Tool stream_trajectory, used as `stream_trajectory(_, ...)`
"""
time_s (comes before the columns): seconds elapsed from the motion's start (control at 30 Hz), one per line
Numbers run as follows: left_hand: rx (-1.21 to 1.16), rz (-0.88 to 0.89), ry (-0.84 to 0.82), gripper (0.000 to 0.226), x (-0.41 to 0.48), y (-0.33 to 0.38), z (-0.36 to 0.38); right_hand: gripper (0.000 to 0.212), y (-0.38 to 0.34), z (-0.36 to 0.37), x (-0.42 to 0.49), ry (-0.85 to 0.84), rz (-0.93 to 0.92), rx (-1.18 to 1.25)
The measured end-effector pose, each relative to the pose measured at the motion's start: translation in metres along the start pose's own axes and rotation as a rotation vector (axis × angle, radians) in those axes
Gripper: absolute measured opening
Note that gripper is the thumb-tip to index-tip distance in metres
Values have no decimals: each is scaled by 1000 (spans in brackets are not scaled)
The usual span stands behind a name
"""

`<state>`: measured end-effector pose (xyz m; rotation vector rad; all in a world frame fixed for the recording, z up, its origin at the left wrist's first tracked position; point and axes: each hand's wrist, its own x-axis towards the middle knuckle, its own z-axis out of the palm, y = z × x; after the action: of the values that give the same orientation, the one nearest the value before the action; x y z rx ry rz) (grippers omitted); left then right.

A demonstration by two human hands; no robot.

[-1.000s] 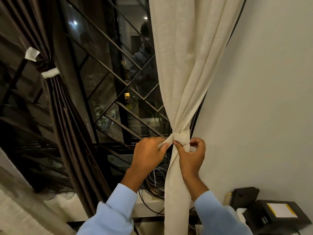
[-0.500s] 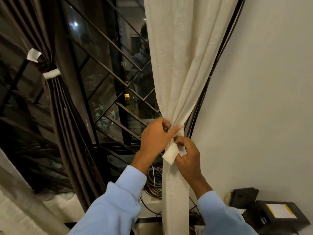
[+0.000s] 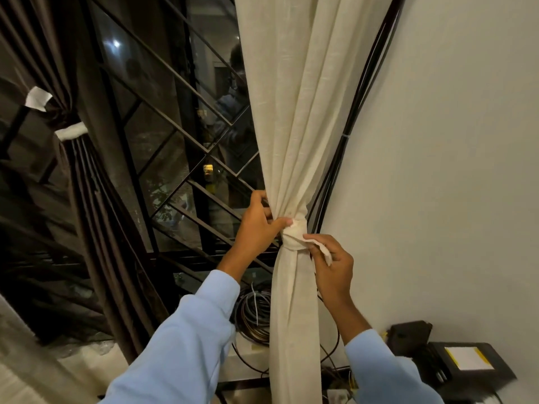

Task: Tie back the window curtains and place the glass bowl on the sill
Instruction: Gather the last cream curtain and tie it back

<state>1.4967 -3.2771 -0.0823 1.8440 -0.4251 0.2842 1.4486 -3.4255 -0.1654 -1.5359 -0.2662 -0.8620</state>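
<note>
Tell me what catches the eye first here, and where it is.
Centre frame, the cream curtain is gathered by a cloth tie. The left hand grips the bunch and the right hand pinches the tie's loose end. At far left, a brown curtain is already cinched by a white band.

Left hand moved up since 1 s ago: was below tie level, now at left of tie strip, thumb pressed on it, fingers curled round back of cream curtain. Tie strip was flat band 1 s ago, loose flap hanging down front 0.5 s ago, now bunched into tight lump round gathered curtain. Loose tail swung from curtain front to right side. Right hand pinches tail there, shifted slightly right, off curtain front.
</note>
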Motion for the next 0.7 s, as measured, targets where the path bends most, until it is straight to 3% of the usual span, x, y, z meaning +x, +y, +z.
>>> stream_trajectory(0.1, -62, 5, -12, 52, -3, -5, -3, 19, -3, -2, 8, -1, -4, 7)
stream_trajectory(0.23, 243, 124, 109, 45, -13, -3, -1, 21, -2, 1, 12, -70, 91, 27)
stream_trajectory(0.3, 442, 342, 232, 34, -19, -4, 0, 20, 0, 2, 14, -66, 111, 12)
stream_trajectory(0.4, 754, 688, 245, 12, -22, -10, 5, 21, -2, 6, 18, -71, 96, -6)
stream_trajectory(0.47, 794, 668, 188, 23, -24, -10, 8, 22, -1, 8, 18, -98, 63, -25)
stream_trajectory(0.7, 799, 376, 27, 27, -19, 6, 11, 25, 0, 7, 21, -151, -34, -73)
